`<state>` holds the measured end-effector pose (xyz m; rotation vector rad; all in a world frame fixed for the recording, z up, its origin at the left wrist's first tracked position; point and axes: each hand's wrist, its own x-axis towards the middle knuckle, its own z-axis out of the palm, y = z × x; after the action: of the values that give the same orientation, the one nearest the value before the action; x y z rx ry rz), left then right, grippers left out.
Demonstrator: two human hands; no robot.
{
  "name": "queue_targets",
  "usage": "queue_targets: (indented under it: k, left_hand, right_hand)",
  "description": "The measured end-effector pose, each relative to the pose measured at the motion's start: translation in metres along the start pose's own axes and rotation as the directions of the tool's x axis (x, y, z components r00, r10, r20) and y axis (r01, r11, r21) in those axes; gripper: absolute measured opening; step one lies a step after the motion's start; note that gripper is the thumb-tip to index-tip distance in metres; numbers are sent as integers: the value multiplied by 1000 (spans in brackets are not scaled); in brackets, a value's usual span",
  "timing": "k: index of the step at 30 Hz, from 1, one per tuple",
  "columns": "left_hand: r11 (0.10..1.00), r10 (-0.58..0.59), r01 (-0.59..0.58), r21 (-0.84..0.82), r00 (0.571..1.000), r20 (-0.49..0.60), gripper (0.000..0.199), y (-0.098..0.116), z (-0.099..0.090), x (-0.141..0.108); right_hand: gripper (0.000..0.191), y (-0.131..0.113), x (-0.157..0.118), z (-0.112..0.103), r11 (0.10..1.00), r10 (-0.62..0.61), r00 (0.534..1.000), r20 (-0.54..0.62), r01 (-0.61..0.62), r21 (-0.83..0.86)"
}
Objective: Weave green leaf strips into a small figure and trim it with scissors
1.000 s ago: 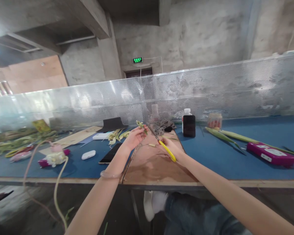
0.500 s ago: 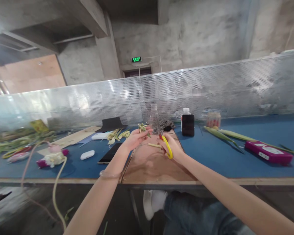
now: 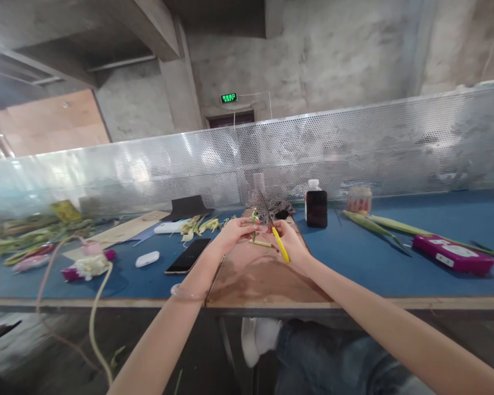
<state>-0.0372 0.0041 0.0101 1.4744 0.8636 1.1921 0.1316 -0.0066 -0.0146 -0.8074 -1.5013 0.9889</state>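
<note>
My left hand (image 3: pixel 237 230) is closed on a small green and pale plant piece (image 3: pixel 254 218) over the brown board (image 3: pixel 255 282). In my right hand (image 3: pixel 287 236) are scissors with yellow handles (image 3: pixel 280 245); their long metal blades point up and away from me. Both hands are close together at the middle of the table. Between them a thin pale stem (image 3: pixel 260 243) shows just above the board. Behind the hands lies a tangle of grey cord (image 3: pixel 280 208).
Left are a dark phone (image 3: pixel 188 255), a white case (image 3: pixel 147 259), leafy scraps (image 3: pixel 195 225) and a flower-trimmed hose (image 3: pixel 91 266). Right stand another phone (image 3: pixel 316 208), a bottle (image 3: pixel 313 185) and a jar (image 3: pixel 359 200), with a magenta box (image 3: pixel 453 254) and long leaves (image 3: pixel 370 230).
My left hand has moved slightly right with the plant piece, turning its palm down. The scissors have tilted, and their blades now show more clearly.
</note>
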Motion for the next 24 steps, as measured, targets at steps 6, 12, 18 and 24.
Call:
queue_targets:
  k: [6, 12, 18, 24]
  left_hand:
    - [998, 53, -54, -35, 998, -39, 33, -7, 19, 5]
    - [994, 51, -55, -95, 998, -47, 32, -11, 32, 7]
    - [991, 25, -33, -131, 998, -62, 31, -13, 31, 7]
    - [989, 41, -48, -138, 998, -55, 30, -19, 27, 11]
  right_hand:
    - [30, -5, -2, -1, 1000, 5, 1000, 5, -5, 9]
    - [31, 6, 5, -1, 999, -39, 998, -58, 41, 35]
    - [25, 14, 12, -3, 998, -35, 996, -80, 39, 42]
    - [24, 8, 5, -4, 999, -5, 999, -52, 7, 47]
